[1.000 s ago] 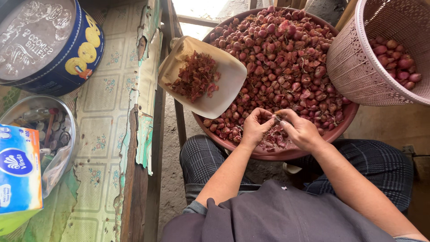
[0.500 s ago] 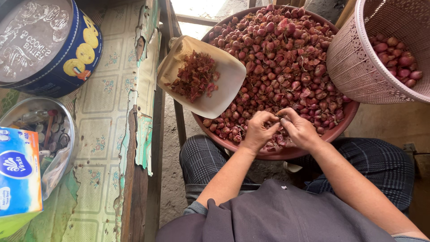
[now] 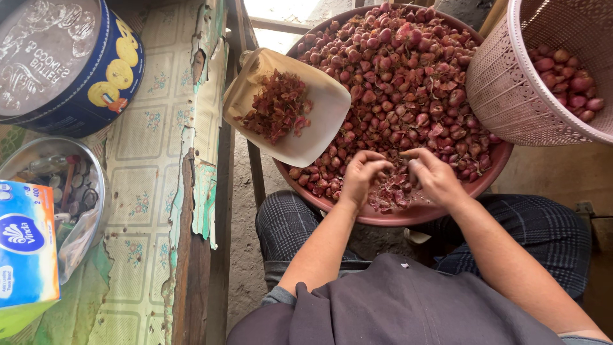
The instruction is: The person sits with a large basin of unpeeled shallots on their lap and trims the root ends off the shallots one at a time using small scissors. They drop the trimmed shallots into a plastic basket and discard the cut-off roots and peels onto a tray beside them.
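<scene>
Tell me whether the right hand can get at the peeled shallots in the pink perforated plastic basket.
Probably yes: the right hand works over the big bowl's near rim, and the pink perforated plastic basket stands just beyond it, its mouth open and nothing between.

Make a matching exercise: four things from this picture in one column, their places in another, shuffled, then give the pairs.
Things:
1. round blue tin
2. pink perforated basket
3. beige scoop of dry skins
4. blue tissue box

Places:
A. top right, holding a few shallots
B. bottom left on the table
C. resting on the big basin's left rim
D. top left on the table

Pairs: 1-D, 2-A, 3-C, 4-B
</scene>
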The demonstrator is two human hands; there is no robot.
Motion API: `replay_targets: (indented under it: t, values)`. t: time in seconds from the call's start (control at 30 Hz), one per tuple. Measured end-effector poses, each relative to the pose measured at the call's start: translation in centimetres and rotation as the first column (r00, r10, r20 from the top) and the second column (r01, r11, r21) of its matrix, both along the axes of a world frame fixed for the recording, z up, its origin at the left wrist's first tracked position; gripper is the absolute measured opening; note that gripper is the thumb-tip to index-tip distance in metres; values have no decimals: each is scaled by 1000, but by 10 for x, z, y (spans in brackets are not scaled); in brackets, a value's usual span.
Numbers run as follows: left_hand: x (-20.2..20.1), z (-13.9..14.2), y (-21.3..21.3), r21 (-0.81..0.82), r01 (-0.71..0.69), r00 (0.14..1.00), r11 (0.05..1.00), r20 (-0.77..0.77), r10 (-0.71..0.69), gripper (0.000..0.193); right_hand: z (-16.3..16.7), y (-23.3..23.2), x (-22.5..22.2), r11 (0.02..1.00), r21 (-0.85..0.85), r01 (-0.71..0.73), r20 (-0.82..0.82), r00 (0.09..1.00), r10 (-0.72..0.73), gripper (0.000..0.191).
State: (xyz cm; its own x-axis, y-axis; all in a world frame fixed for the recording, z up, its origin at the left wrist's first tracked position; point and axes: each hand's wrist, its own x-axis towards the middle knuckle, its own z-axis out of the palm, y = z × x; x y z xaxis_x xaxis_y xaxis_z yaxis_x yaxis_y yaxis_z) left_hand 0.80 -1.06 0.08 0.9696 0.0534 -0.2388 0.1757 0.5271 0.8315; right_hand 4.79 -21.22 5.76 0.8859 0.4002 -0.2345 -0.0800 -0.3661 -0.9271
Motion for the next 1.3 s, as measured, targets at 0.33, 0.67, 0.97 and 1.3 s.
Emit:
replay_targets:
  t: [0.33,0.67,0.97,1.3]
  values:
    - [15,-10,-26,953,-302,886,-15,275,-375,14,-13,-8,7,996,-35,83,-21,996,-84,37]
    - [19,-27,-18,659,35,962,751,182,-205,16,-17,-10,9,984,175,-35,108,994,16,40]
    - [12,-37,-29,181,226,970,957,43,-237,21,-22,-10,8,975,171,139,-33,990,-136,26]
    - [12,-51,-21,104,302,948,948,77,-310,19,3,0,7,992,-42,-115,471,874,121,19]
